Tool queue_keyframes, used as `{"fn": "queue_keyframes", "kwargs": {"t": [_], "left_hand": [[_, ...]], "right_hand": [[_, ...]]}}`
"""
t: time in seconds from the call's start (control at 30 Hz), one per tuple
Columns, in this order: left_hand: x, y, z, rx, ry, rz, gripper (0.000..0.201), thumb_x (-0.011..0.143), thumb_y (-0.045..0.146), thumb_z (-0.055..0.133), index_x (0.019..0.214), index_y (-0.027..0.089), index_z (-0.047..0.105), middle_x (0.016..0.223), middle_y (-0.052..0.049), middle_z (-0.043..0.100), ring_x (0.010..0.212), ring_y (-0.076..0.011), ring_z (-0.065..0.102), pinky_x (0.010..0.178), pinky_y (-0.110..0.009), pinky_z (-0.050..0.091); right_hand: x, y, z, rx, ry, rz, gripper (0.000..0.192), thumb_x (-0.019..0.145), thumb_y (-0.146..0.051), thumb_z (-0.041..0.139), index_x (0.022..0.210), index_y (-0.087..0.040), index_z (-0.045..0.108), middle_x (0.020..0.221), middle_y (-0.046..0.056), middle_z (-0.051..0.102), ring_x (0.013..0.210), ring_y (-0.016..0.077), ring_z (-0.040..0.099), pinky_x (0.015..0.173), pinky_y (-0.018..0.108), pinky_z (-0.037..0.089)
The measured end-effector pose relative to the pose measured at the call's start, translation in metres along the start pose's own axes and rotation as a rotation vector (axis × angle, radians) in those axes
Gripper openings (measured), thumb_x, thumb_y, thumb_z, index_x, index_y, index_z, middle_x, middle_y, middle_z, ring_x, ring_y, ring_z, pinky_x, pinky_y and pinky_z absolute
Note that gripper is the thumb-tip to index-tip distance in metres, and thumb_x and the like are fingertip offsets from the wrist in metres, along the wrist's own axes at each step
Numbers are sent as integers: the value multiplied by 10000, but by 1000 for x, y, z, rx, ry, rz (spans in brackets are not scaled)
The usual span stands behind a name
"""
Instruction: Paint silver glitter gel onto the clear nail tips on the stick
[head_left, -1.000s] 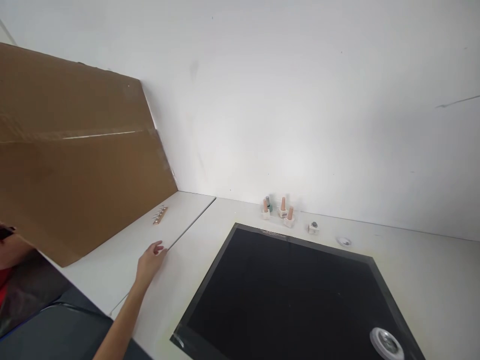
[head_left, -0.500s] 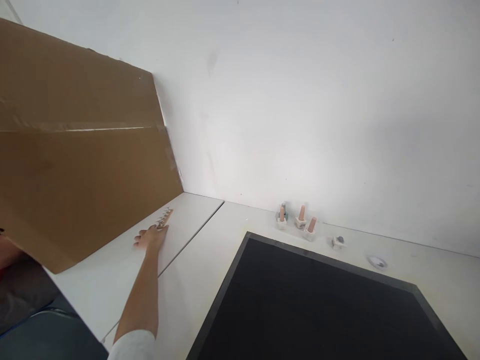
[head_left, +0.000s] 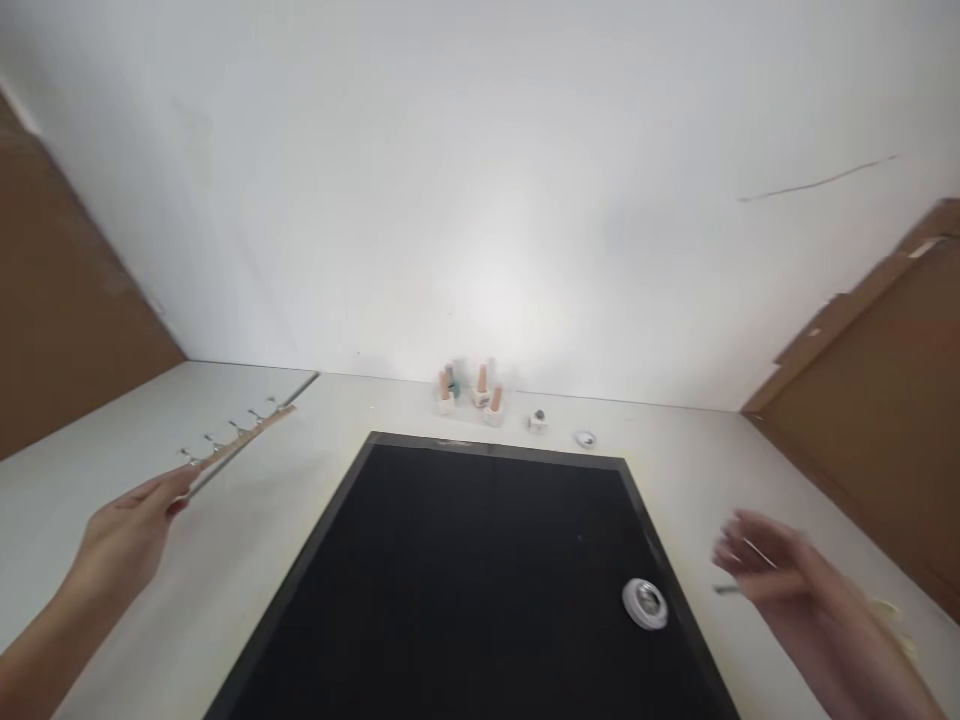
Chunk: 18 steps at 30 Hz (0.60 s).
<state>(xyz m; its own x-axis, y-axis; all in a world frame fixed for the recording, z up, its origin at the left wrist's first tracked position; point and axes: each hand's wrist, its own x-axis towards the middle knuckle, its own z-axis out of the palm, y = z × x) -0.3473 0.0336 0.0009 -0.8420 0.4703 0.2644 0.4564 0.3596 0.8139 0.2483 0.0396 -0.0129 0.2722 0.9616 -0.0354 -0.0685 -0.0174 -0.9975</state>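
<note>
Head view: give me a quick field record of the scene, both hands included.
left hand: raised over the white table, pinching one end of a thin strip with small clips along it
right hand: blurred, over the table's right side; a thin dark stick shows beside it, grip unclear
black mat: centre of the table
round white dish: on the mat's right edge
small bottles: grouped by the wall
cardboard panels: leaning at left and right

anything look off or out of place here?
Nothing spilled or broken. The left hand holds a thin strip with small hooks lifted off the white table. One small white round dish sits alone on the black mat. The right hand is blurred.
</note>
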Motion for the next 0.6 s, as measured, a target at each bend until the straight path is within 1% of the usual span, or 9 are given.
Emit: {"fn": "queue_keyframes", "kwargs": {"t": [0.07,0.17,0.2,0.23,0.3,0.37,0.43,0.53,0.6], "left_hand": [[-51,12,16,-126,-283,19,492,847,555,452,754,125,674,756,1,722,822,-190,662,732,-294,551],[-147,37,36,-297,-682,50,486,654,631,636,764,167,728,764,-43,731,776,-230,663,705,-329,556],[-179,47,41,-340,-857,148,456,606,627,677,744,198,747,748,-49,714,725,-224,646,672,-334,548],[-209,58,46,-366,-1042,327,408,603,611,685,719,227,759,707,-51,680,666,-209,618,640,-337,533],[-260,78,56,-386,-1259,667,329,692,564,647,845,300,767,674,-43,621,633,-187,574,620,-334,493],[-295,93,65,-361,-1306,850,315,740,555,617,925,335,747,637,-37,590,657,-197,558,657,-356,461],[-318,100,76,-297,-1314,909,324,735,554,634,949,330,728,679,-46,586,684,-206,553,660,-363,443],[-338,101,93,-255,-1339,926,365,774,551,594,1068,350,674,725,-48,586,719,-212,544,680,-364,440],[-346,100,102,-201,-1348,919,351,781,551,585,1063,361,672,750,-52,589,752,-222,537,666,-350,436]], "right_hand": [[8,-25,20,-6,-56,3,424,791,-627,523,913,-254,685,929,97,661,933,301,615,811,457,534],[24,-45,38,-52,-159,-35,495,786,-670,499,849,-221,696,883,83,625,853,247,587,745,367,524],[28,-46,39,-72,-160,-46,525,783,-689,482,807,-212,697,865,81,611,817,233,576,721,347,513],[32,-46,38,-91,-150,-50,541,777,-698,480,734,-201,688,857,84,605,801,223,565,699,325,501],[38,-42,33,-142,-154,-57,617,794,-715,422,582,-175,632,836,92,606,692,185,526,608,290,459],[42,-37,25,-205,-199,-20,612,819,-712,374,653,-180,628,604,42,557,514,143,415,512,275,379],[43,-32,17,-246,-248,-49,589,850,-684,346,659,-184,592,493,7,504,466,136,351,478,268,324],[40,-27,7,-328,-337,-112,489,872,-601,422,651,-189,564,503,-3,532,489,140,409,500,262,336],[37,-27,1,-388,-421,-110,387,870,-534,487,704,-197,579,651,24,652,572,162,519,556,270,387]]}}
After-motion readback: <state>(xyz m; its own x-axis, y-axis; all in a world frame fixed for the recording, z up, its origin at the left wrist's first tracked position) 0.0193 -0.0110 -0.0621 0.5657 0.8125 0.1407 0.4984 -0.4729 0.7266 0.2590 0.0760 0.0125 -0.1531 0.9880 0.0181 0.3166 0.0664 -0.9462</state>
